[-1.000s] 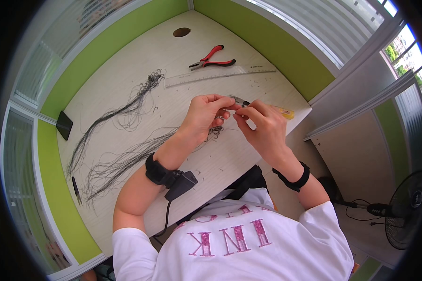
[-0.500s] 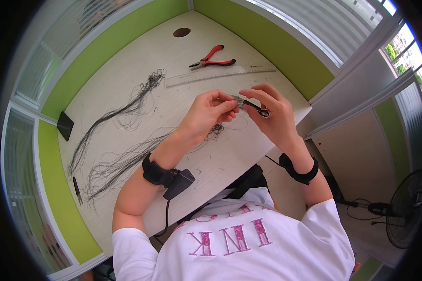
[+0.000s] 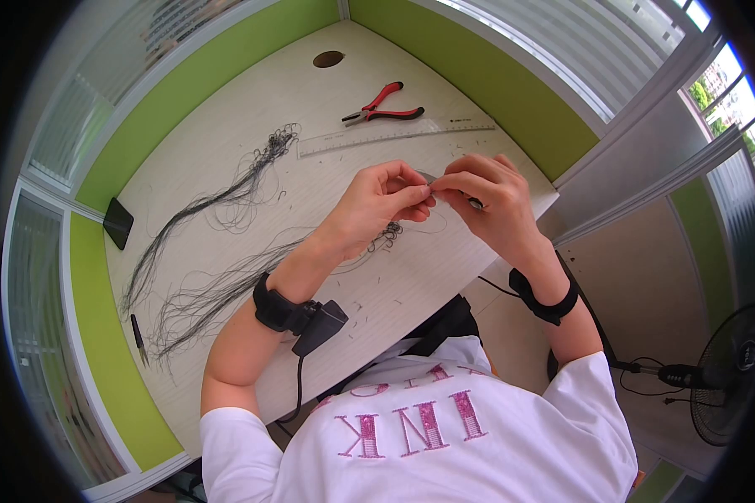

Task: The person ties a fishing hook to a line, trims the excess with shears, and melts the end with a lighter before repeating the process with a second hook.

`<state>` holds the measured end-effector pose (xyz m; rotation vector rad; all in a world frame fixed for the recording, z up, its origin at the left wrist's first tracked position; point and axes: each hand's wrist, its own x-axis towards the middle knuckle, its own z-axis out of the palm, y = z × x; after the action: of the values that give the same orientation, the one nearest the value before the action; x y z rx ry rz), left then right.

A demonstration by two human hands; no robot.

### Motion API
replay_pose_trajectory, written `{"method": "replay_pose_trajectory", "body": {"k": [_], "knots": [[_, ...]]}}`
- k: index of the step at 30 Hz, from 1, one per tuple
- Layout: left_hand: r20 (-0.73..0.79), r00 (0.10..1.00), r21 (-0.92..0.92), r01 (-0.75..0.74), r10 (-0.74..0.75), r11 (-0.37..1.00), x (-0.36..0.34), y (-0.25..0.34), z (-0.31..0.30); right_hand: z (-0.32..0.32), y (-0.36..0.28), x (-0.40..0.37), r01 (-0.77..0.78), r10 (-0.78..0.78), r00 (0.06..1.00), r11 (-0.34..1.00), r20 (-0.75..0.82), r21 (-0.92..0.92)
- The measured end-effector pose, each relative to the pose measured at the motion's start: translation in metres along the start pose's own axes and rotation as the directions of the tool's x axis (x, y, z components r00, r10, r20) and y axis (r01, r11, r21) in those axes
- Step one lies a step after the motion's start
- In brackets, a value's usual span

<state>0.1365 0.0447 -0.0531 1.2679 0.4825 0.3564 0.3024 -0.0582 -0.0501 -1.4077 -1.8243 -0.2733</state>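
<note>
My left hand (image 3: 382,201) is closed in a pinch, its thumb and forefinger on something too small to make out, likely the end of a thin line. Fingertips of my right hand (image 3: 491,194) meet it there, pinched together. A small metal clipper (image 3: 476,203) shows partly under my right fingers; most of it is hidden. Below my left hand lies a bunch of fish hooks (image 3: 386,237) tied to dark fishing lines (image 3: 226,306) that trail left. A second bunch of hooks (image 3: 278,142) with lines (image 3: 189,210) lies farther back.
Red-handled pliers (image 3: 383,106) and a clear ruler (image 3: 394,137) lie beyond my hands. A black pen-like tool (image 3: 139,339) and a dark flat object (image 3: 118,224) are at the left. Green partitions (image 3: 176,105) border the desk; a fan (image 3: 734,373) stands right.
The fingers of my right hand, spread around the clipper before, have closed into a pinch against my left fingertips. The clipper is now mostly covered. My left hand has barely moved.
</note>
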Motion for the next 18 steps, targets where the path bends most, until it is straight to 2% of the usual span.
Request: {"method": "replay_pose_trajectory", "body": {"k": [13,18], "knots": [[0.003,1.0,-0.08,0.022,-0.022,0.997,-0.0021,0.003,-0.0019,-0.0038,-0.0022,0.0045,-0.007,0.007,1.0,1.0,0.006,-0.019],[-0.001,0.999,-0.019,0.037,-0.037,0.999,-0.0033,0.0044,-0.0012,-0.0048,-0.0014,0.0042,0.006,-0.004,1.0,0.999,0.03,-0.054]]}}
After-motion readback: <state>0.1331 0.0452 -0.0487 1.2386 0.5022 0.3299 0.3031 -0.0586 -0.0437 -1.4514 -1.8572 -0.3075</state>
